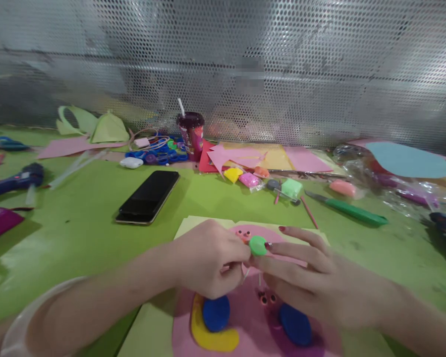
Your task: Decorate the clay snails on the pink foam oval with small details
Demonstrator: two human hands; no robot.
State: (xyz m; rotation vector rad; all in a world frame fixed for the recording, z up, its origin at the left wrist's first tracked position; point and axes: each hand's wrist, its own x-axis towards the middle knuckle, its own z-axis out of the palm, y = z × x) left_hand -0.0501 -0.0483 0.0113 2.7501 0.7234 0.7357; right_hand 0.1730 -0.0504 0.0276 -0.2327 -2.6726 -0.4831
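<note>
Green disc held between two hands over pink paper.
Left hand [213,260] curled, fingertips at the disc's edge, pinch not determinable; right hand [312,272] spread, one fingertip touching the opposite edge. Green disc [258,245]: bright, smooth, round, above the pink paper [241,317] on a pale yellow sheet [148,327]. Work surface: green table [85,223], perforated metal wall [223,59] behind. Lidded dark cup [192,136] carries a white straw [181,107], contents hidden; clear plastic bag [397,186] contains purple material.
</note>
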